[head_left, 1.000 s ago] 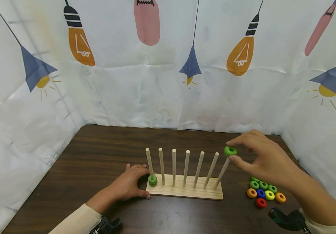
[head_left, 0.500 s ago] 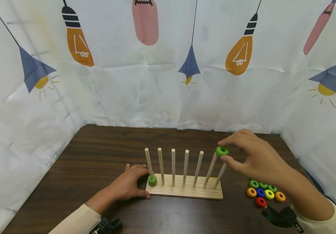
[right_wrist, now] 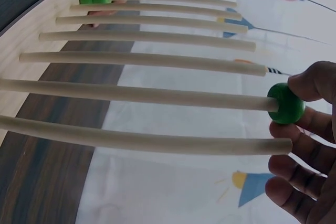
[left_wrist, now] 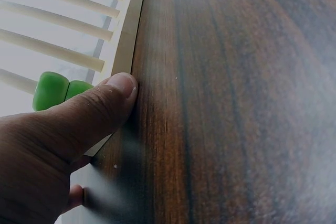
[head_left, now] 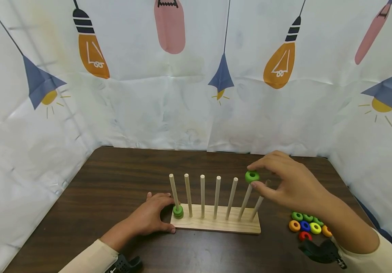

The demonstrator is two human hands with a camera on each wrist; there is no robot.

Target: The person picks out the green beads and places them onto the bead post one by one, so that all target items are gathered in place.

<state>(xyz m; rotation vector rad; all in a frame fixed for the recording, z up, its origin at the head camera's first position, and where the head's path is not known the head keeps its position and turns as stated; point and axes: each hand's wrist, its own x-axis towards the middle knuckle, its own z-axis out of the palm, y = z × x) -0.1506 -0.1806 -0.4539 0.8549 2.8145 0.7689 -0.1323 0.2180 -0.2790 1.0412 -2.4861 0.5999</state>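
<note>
A wooden peg rack point(head_left: 216, 223) with a row of upright pegs stands on the table. Two green rings point(head_left: 178, 212) are stacked at the foot of its leftmost peg, and show in the left wrist view too as green rings point(left_wrist: 51, 91). My left hand point(head_left: 151, 216) holds the rack's left end, thumb along the front edge and fingers behind. My right hand point(head_left: 284, 182) pinches another green ring point(head_left: 252, 176) between thumb and forefinger, at the top of the second peg from the right. In the right wrist view that peg's tip meets the green ring point(right_wrist: 286, 104).
Loose rings lie on the table to the right of the rack: several green ones point(head_left: 297, 216), orange point(head_left: 294, 226), blue point(head_left: 305, 226), yellow point(head_left: 315, 228) and red point(head_left: 305, 236). My right forearm partly covers them. A printed white sheet point(head_left: 189, 113) hangs behind the dark table point(head_left: 131, 167).
My right hand has carried the green ring leftward, from the rightmost peg's top to the top of the second peg from the right. My left hand has stayed on the rack.
</note>
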